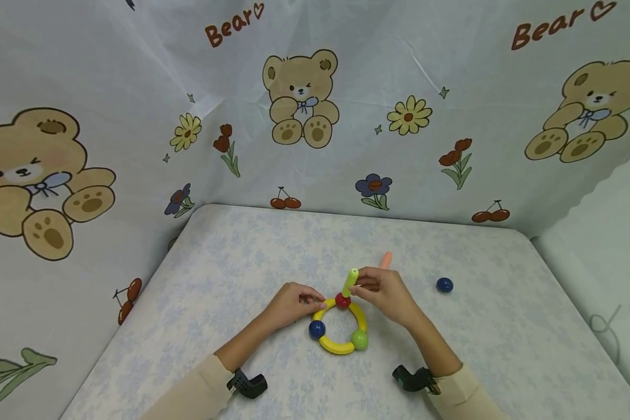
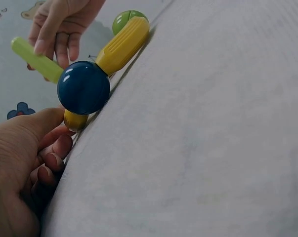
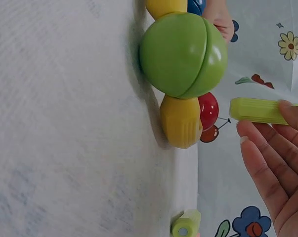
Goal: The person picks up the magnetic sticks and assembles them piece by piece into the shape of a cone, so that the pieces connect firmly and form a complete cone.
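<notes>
A ring of curved yellow rods (image 1: 337, 348) lies on the table, joined by a blue ball (image 1: 317, 329), a green ball (image 1: 359, 339) and a red ball (image 1: 342, 300). At its far left side, my left hand (image 1: 292, 304) pinches a yellow rod between thumb and fingers. My right hand (image 1: 387, 294) pinches a straight light-green rod (image 1: 350, 283), tilted upward over the red ball. In the right wrist view, a gap shows between that rod's near end (image 3: 237, 109) and the red ball (image 3: 209, 110). The blue ball hides the rod's lower end in the left wrist view.
Just behind my right hand lies a pink rod (image 1: 387, 259). A loose blue ball (image 1: 444, 285) sits farther right on the table (image 1: 241, 245). Another light-green piece (image 3: 186, 224) with a round end shows low in the right wrist view. A bear-print curtain (image 1: 346, 163) stands behind the table.
</notes>
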`<state>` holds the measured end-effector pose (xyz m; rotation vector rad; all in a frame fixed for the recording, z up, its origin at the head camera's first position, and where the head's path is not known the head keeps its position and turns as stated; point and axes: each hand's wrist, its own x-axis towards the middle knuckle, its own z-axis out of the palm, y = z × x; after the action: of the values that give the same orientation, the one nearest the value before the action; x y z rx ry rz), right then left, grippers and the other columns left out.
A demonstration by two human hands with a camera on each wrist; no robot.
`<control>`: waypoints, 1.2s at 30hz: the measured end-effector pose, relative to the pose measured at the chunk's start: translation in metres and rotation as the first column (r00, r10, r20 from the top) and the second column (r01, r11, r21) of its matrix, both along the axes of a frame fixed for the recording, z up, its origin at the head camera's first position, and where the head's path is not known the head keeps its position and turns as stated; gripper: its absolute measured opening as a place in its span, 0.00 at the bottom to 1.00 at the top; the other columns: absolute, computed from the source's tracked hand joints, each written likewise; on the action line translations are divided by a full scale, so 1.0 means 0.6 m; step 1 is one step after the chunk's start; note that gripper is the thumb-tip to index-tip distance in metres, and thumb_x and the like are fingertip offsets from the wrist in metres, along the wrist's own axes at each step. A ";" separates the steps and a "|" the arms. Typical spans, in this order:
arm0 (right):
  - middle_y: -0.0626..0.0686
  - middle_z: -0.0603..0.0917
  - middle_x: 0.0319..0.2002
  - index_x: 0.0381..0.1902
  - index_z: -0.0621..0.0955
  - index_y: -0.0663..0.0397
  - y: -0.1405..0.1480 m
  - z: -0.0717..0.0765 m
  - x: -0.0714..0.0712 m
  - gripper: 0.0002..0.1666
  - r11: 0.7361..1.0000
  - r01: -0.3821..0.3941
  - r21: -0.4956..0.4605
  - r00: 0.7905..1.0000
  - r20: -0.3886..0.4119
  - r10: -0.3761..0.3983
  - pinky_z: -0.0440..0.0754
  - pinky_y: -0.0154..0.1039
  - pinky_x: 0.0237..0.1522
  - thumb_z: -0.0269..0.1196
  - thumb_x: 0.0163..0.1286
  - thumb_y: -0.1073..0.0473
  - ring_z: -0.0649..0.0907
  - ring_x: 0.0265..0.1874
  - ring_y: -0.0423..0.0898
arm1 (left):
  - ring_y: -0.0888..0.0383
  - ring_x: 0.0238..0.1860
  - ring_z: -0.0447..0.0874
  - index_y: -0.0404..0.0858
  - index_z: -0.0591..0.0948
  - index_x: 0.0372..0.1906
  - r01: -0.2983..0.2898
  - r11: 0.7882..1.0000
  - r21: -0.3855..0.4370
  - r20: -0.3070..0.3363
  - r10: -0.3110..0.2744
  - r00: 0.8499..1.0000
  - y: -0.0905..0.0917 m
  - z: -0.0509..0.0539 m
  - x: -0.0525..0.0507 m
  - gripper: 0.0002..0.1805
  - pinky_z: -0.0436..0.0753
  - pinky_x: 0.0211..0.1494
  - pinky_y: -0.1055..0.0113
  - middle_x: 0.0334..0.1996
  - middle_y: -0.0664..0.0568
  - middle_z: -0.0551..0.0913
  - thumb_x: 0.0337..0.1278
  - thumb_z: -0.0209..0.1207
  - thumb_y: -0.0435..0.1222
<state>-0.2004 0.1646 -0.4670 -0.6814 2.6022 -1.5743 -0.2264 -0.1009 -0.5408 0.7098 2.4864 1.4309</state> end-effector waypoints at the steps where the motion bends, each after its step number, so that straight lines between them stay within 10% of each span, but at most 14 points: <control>1: 0.50 0.89 0.42 0.47 0.86 0.54 -0.001 -0.001 0.000 0.10 1.000 0.002 0.005 1.000 -0.004 -0.002 0.86 0.36 0.43 0.70 0.68 0.61 0.89 0.41 0.44 | 0.64 0.21 0.75 0.50 0.91 0.40 0.000 1.000 0.001 0.001 0.000 1.000 0.000 0.000 0.000 0.08 0.74 0.25 0.71 0.24 0.63 0.84 0.62 0.70 0.47; 36: 0.46 0.90 0.40 0.47 0.87 0.51 -0.010 -0.012 -0.001 0.10 0.994 0.040 0.105 0.995 -0.093 -0.030 0.86 0.38 0.39 0.70 0.68 0.62 0.89 0.36 0.43 | 0.64 0.21 0.75 0.50 0.91 0.41 -0.004 1.000 -0.014 -0.009 0.004 1.000 -0.001 -0.002 -0.001 0.09 0.75 0.25 0.70 0.24 0.64 0.84 0.62 0.69 0.49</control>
<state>-0.2010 0.1585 -0.4741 -0.7197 2.7550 -1.4331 -0.2273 -0.1014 -0.5423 0.7103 2.5038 1.4135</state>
